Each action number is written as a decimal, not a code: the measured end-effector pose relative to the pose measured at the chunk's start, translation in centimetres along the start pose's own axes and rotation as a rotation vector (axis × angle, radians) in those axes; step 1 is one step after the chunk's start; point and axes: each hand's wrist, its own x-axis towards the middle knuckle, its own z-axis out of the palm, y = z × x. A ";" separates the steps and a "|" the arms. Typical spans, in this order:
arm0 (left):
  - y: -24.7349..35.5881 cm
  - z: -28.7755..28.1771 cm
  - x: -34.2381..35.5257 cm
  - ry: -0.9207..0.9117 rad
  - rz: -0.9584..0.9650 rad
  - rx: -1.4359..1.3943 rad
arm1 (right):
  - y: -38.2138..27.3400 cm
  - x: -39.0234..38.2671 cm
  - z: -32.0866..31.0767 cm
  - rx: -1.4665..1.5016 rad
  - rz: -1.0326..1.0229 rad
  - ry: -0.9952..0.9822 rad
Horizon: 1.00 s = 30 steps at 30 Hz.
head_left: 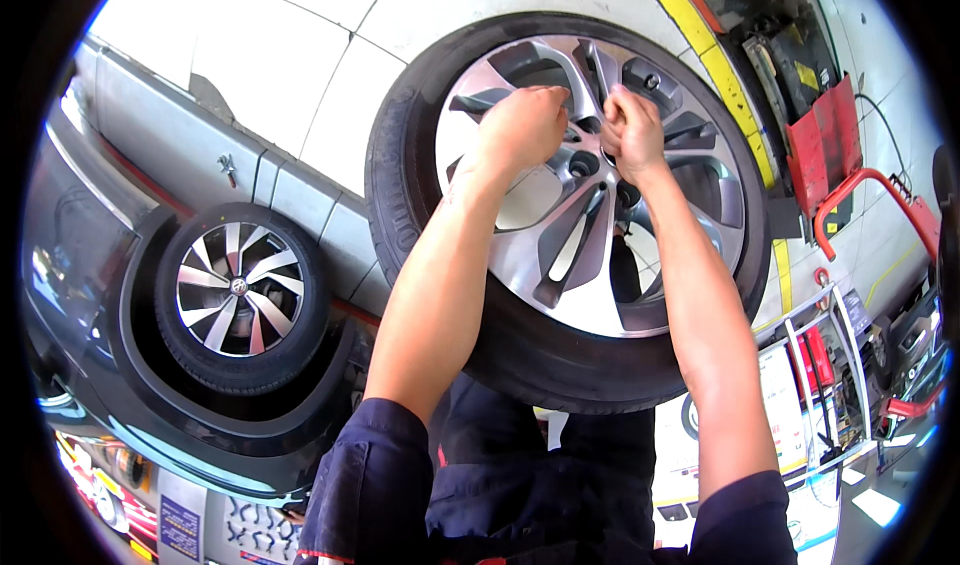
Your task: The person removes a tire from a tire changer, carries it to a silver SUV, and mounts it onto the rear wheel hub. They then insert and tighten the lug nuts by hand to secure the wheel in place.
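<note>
A large car wheel lies in front of me, its black tyre (pixel 405 155) around a silver and dark grey alloy rim (pixel 590 300). Over the hub area, my left hand (pixel 525 127) is closed with its fingers curled down toward the centre hole. Just across the hub, my right hand (pixel 632 130) is also closed, thumb and fingers pressed together. Whatever the fingers grip, if anything, is hidden behind the hands. Below them a lug hole (pixel 583 166) shows near the rim's middle. My legs are close behind the tyre's near edge.
On the left stands a dark car (pixel 75 255) with a fitted wheel (pixel 240 290). A grey raised ledge (pixel 215 130) carries a small metal part (pixel 228 169). To the right are a yellow floor stripe (pixel 735 80), red equipment (pixel 825 150) and a white metal frame (pixel 800 365).
</note>
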 end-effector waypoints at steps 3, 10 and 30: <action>0.7 -0.7 0.2 0.043 -0.023 -0.002 | -0.6 0.4 -2.1 0.010 0.022 0.080; 1.9 -2.0 1.8 0.237 0.010 -0.025 | -10.1 1.8 -1.7 -0.795 -0.469 0.166; 4.8 -3.4 1.8 0.149 0.000 -0.081 | -0.3 -1.9 -2.4 -1.418 -0.484 0.035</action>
